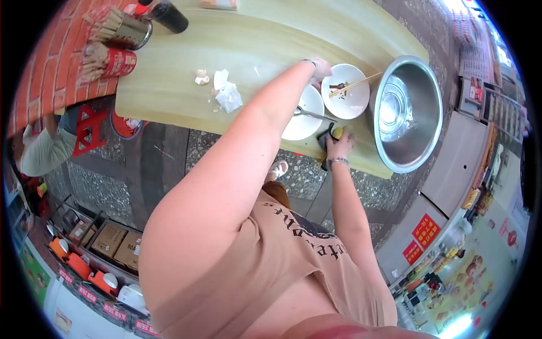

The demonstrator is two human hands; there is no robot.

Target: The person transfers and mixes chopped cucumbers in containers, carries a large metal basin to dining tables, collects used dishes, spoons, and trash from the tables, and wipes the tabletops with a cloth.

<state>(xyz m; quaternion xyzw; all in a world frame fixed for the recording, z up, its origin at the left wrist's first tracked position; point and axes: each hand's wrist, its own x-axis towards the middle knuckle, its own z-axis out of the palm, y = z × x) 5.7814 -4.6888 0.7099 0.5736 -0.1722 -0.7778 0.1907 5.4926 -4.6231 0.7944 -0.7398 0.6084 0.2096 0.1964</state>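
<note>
Yellow-green object [337,133] in the right hand [341,148], near white bowls [355,105].

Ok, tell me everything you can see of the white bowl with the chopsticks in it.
The white bowl is round and smooth, ceramic or plastic by its look. It appears to rest upright on the pale table, between another white dish and the large metal basin. Dark brown scraps lie inside; thin, wooden-looking chopsticks cross its rim towards the basin. The left hand is at its edge, grip unclear.

head view | from above, forward-down | torso [276,254] close, table [186,51] beyond
</note>
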